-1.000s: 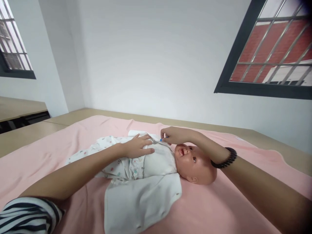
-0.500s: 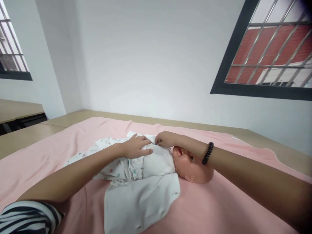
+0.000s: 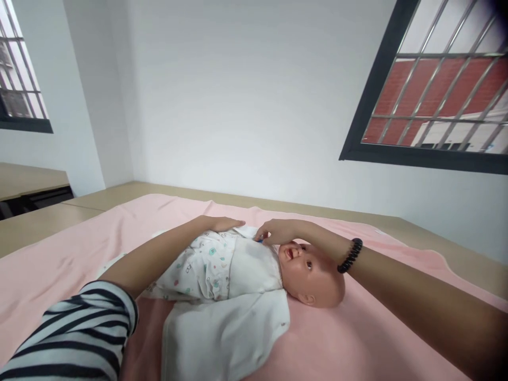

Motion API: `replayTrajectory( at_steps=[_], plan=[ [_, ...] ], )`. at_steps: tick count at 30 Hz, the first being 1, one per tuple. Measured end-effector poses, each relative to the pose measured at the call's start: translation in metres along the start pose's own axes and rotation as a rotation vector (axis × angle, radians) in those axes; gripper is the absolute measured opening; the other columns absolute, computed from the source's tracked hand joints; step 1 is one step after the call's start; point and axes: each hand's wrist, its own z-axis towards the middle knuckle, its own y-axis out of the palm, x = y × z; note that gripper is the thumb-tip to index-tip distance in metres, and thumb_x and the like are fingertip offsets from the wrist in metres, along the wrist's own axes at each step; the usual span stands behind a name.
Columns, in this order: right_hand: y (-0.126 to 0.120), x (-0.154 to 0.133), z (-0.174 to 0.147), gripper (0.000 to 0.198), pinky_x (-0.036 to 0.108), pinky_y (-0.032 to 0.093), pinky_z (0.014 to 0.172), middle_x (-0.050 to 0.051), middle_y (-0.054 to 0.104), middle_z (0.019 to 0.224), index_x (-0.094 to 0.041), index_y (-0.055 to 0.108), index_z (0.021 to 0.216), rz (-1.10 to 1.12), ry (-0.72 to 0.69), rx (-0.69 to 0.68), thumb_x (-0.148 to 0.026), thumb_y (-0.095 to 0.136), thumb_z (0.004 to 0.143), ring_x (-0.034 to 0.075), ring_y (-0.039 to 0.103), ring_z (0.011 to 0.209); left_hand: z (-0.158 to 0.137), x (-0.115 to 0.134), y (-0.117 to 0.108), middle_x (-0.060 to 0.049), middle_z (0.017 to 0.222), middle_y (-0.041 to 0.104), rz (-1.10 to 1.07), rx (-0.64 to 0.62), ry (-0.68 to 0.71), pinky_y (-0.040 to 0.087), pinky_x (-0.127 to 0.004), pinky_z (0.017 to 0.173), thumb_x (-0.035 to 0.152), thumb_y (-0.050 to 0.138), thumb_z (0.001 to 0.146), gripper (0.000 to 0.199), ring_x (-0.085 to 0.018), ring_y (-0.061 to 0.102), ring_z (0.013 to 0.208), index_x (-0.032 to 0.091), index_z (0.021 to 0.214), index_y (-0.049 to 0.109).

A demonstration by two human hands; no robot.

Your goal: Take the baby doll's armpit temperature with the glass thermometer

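A baby doll (image 3: 313,275) lies on its back on a pink blanket (image 3: 71,248), head to the right, dressed in a white patterned garment (image 3: 206,264). A white front flap (image 3: 226,333) lies open toward me. My left hand (image 3: 222,224) rests flat on the far side of the doll's chest. My right hand (image 3: 275,232), with a black bead bracelet on the wrist, pinches something small and blue at the garment's collar, just above the doll's chin.
The blanket covers a tan table (image 3: 436,233) that runs along a white wall. Barred windows sit at the upper right (image 3: 436,100) and far left (image 3: 19,90). Another tan table (image 3: 27,180) stands at the left.
My left hand has slid from the middle of the doll's chest to its far side. My right hand stays pinched at the collar. The view has shifted slightly left.
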Motion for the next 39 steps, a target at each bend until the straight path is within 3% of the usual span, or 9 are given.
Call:
replayTrajectory(
  at_steps=[5, 9, 15, 20, 25, 28, 31, 34, 39],
  plan=[
    [-0.004, 0.004, 0.006, 0.037, 0.027, 0.047, 0.075, 0.003, 0.069, 0.105, -0.024, 0.071, 0.111, -0.028, 0.022, -0.016, -0.016, 0.055, 0.079, 0.018, 0.062, 0.087, -0.015, -0.001, -0.012, -0.017, 0.129, 0.063, -0.095, -0.005, 0.027, 0.037, -0.039, 0.108, 0.077, 0.027, 0.090, 0.080, -0.032, 0.055, 0.119, 0.011, 0.112, 0.068],
    [-0.015, -0.004, 0.014, 0.027, 0.030, 0.045, 0.076, 0.010, 0.066, 0.108, -0.017, 0.068, 0.106, -0.086, 0.088, 0.050, -0.019, 0.055, 0.083, 0.022, 0.060, 0.092, -0.035, -0.013, -0.015, -0.011, 0.136, 0.060, -0.234, -0.034, -0.031, 0.032, -0.035, 0.114, 0.077, 0.031, 0.090, 0.078, -0.029, 0.052, 0.126, 0.015, 0.121, 0.067],
    [-0.013, -0.015, 0.044, 0.040, 0.033, 0.046, 0.084, 0.014, 0.059, 0.126, -0.013, 0.055, 0.129, -0.120, 0.143, 0.012, -0.026, 0.055, 0.091, 0.021, 0.058, 0.102, -0.052, -0.025, -0.010, -0.002, 0.145, 0.054, -0.425, -0.072, -0.076, 0.028, -0.034, 0.118, 0.075, 0.028, 0.092, 0.073, -0.028, 0.044, 0.137, 0.024, 0.132, 0.064],
    [-0.009, -0.013, 0.062, 0.017, 0.030, 0.041, 0.073, 0.007, 0.059, 0.090, -0.011, 0.058, 0.089, -0.142, 0.149, 0.002, -0.026, 0.064, 0.086, 0.015, 0.052, 0.077, -0.052, -0.031, -0.012, -0.003, 0.147, 0.052, -0.505, -0.109, -0.025, 0.033, -0.032, 0.115, 0.072, 0.024, 0.094, 0.075, -0.027, 0.044, 0.138, 0.022, 0.134, 0.061],
    [-0.022, -0.012, 0.041, 0.021, 0.026, 0.029, 0.062, -0.001, 0.044, 0.076, -0.015, 0.047, 0.077, 0.062, -0.099, 0.004, -0.030, 0.059, 0.085, 0.011, 0.037, 0.067, -0.053, -0.039, -0.016, -0.004, 0.145, 0.055, -0.546, -0.167, 0.017, 0.035, -0.030, 0.114, 0.072, 0.024, 0.094, 0.075, -0.026, 0.048, 0.135, 0.020, 0.134, 0.061],
    [-0.026, -0.013, 0.022, 0.032, 0.024, 0.034, 0.068, -0.001, 0.044, 0.082, -0.016, 0.048, 0.085, 0.227, -0.289, -0.061, -0.047, 0.054, 0.091, 0.010, 0.039, 0.074, -0.057, -0.040, -0.019, -0.005, 0.138, 0.061, -0.551, -0.193, -0.044, 0.036, -0.034, 0.113, 0.074, 0.023, 0.092, 0.078, -0.028, 0.052, 0.131, 0.020, 0.135, 0.059],
    [-0.028, -0.017, 0.009, 0.040, 0.023, 0.037, 0.073, 0.000, 0.045, 0.084, -0.016, 0.050, 0.085, 0.294, -0.364, -0.189, -0.055, 0.058, 0.089, 0.011, 0.041, 0.076, -0.058, -0.043, -0.020, -0.006, 0.134, 0.063, -0.594, -0.224, -0.040, 0.039, -0.033, 0.109, 0.077, 0.023, 0.090, 0.079, -0.028, 0.053, 0.128, 0.021, 0.133, 0.059],
    [-0.029, -0.028, 0.010, 0.042, 0.023, 0.038, 0.069, 0.001, 0.052, 0.085, -0.016, 0.056, 0.088, 0.287, -0.236, -0.213, -0.057, 0.064, 0.085, 0.011, 0.043, 0.074, -0.055, -0.047, -0.019, -0.006, 0.122, 0.067, -0.645, -0.229, -0.006, 0.045, -0.031, 0.098, 0.077, 0.026, 0.089, 0.075, -0.026, 0.059, 0.115, 0.020, 0.121, 0.063],
    [-0.024, -0.053, 0.033, 0.039, 0.025, 0.042, 0.065, 0.011, 0.062, 0.100, -0.013, 0.063, 0.098, 0.289, -0.021, 0.021, -0.050, 0.063, 0.086, 0.016, 0.054, 0.080, -0.053, -0.050, -0.017, -0.004, 0.088, 0.064, -0.715, -0.230, 0.018, 0.047, -0.028, 0.079, 0.079, 0.027, 0.088, 0.069, -0.021, 0.059, 0.084, 0.019, 0.098, 0.060]
  ],
)
